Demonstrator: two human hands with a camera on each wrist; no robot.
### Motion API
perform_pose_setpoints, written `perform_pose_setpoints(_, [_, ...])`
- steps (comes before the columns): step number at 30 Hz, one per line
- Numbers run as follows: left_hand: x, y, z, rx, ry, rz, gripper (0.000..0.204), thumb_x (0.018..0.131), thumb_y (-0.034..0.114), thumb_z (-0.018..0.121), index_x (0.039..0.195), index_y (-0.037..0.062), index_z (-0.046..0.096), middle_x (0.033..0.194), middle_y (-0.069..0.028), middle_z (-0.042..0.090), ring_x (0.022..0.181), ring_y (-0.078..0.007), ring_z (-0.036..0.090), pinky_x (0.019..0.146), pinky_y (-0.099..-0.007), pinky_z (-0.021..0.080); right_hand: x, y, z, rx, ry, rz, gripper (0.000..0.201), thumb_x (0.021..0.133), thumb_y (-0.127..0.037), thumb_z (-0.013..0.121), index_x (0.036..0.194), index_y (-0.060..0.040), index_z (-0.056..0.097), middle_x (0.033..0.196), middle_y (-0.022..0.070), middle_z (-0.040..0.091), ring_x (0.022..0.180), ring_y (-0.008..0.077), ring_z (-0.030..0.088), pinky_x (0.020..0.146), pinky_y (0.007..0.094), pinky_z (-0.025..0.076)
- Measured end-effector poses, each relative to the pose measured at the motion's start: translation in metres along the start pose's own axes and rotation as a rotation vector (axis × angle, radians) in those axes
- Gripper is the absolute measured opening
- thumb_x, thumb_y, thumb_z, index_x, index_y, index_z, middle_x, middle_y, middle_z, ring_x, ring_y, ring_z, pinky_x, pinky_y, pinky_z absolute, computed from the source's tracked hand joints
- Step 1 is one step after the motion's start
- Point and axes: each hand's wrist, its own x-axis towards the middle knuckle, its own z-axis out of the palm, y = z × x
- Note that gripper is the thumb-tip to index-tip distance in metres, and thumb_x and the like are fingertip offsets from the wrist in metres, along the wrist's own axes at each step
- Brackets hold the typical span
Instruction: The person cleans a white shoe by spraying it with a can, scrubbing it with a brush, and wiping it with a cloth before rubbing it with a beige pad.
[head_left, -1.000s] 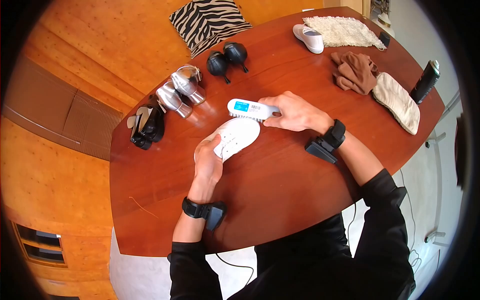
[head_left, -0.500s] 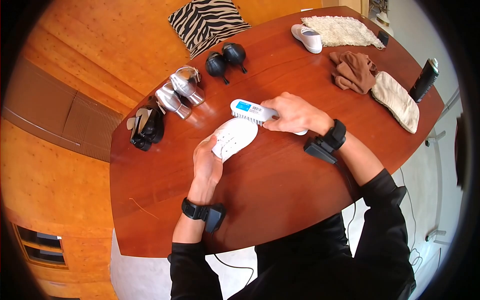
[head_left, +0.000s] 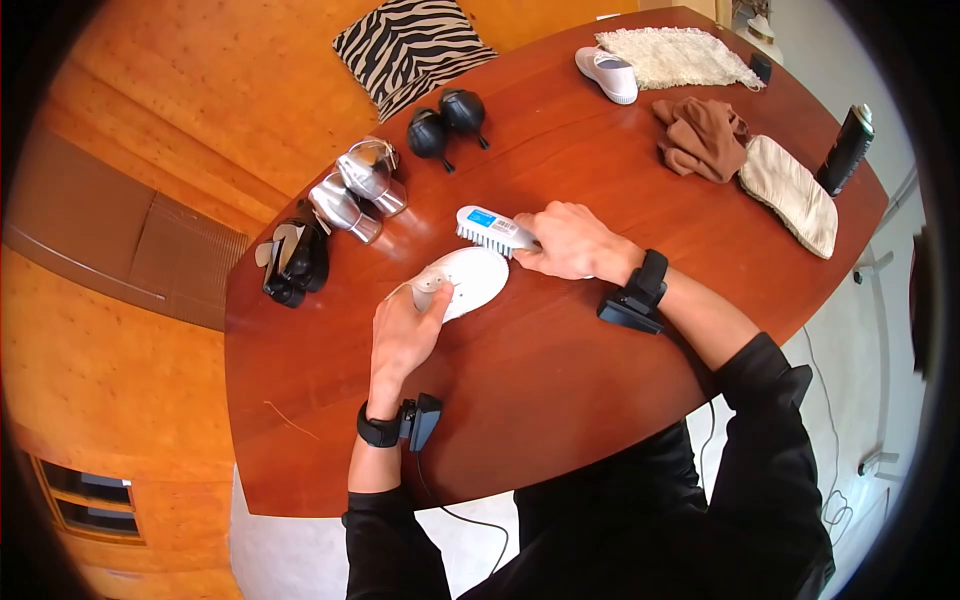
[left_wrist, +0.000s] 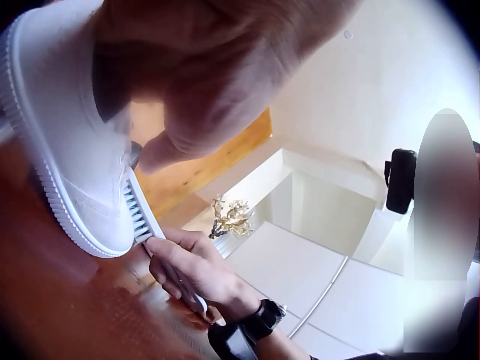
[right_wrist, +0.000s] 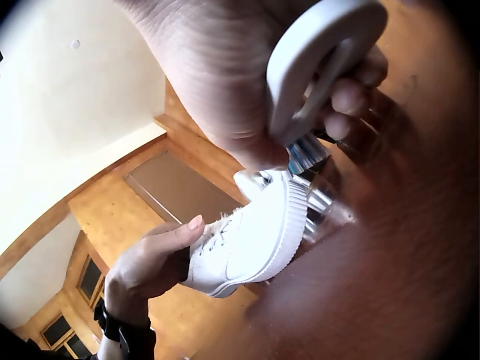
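Note:
My left hand grips a white canvas shoe, with the fingers inside its opening and the thumb over the laces. The toe points toward my right hand, which holds a white-grey brush by its handle. The brush's bristles face the shoe's toe; in the left wrist view the bristles lie against the front of the shoe. In the right wrist view the brush's looped handle runs through the curled fingers, and the shoe's ribbed sole edge shows.
Silver heels, black heels and black shoes stand along the far left edge of the table. Toward the back right lie another white shoe, a cream cloth, a brown cloth, a cream pad and a black can.
The shoe has turned in my left hand, and that hand has shifted slightly left. The right hand and brush have moved a little left, with the brush head tilting.

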Motion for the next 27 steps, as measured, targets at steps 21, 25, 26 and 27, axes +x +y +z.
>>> perform_pose_setpoints(21, [0.006,0.009,0.012,-0.958,-0.327,-0.247,0.018,0.087,0.018,0.058,0.091,0.0004,0.059,0.076,0.0002,0.057,0.065,-0.0064,0.048,0.063,-0.0209,0.04,0.003,0.004,-0.002,0.024,0.059,0.152,0.034,0.082,-0.027,0.054,0.091,0.0044,0.061,0.081,0.0207,0.064,0.077,0.0361,0.063,0.072,0.0425,0.05])
perform_pose_setpoints(25, [-0.001,0.037,-0.008,-0.499,-0.443,-0.271,0.027,0.087,0.026,0.059,0.088,-0.001,0.061,0.076,-0.0018,0.058,0.067,-0.0084,0.051,0.062,-0.0231,0.042,0.003,0.007,-0.001,0.028,0.066,0.149,0.033,0.083,-0.027,0.054,0.093,0.0035,0.061,0.083,0.0205,0.064,0.077,0.0359,0.063,0.072,0.0426,0.05])
perform_pose_setpoints(26, [-0.003,0.043,-0.016,-0.253,-0.492,-0.294,0.03,0.087,0.029,0.06,0.084,-0.0013,0.062,0.075,-0.002,0.058,0.065,-0.0089,0.052,0.06,-0.0235,0.042,0.003,0.007,0.0,0.033,0.073,0.152,0.033,0.083,-0.027,0.054,0.093,0.0035,0.061,0.083,0.0205,0.064,0.077,0.0359,0.063,0.072,0.0426,0.05])
perform_pose_setpoints(27, [0.002,0.027,-0.014,-0.067,-0.498,-0.203,0.036,0.086,0.033,0.059,0.076,-0.0011,0.062,0.068,-0.0045,0.057,0.061,-0.0098,0.051,0.057,-0.0254,0.042,0.003,0.007,0.0,0.021,0.049,0.144,0.032,0.083,-0.027,0.055,0.094,0.0027,0.062,0.082,0.0202,0.064,0.077,0.0356,0.063,0.071,0.0426,0.05])
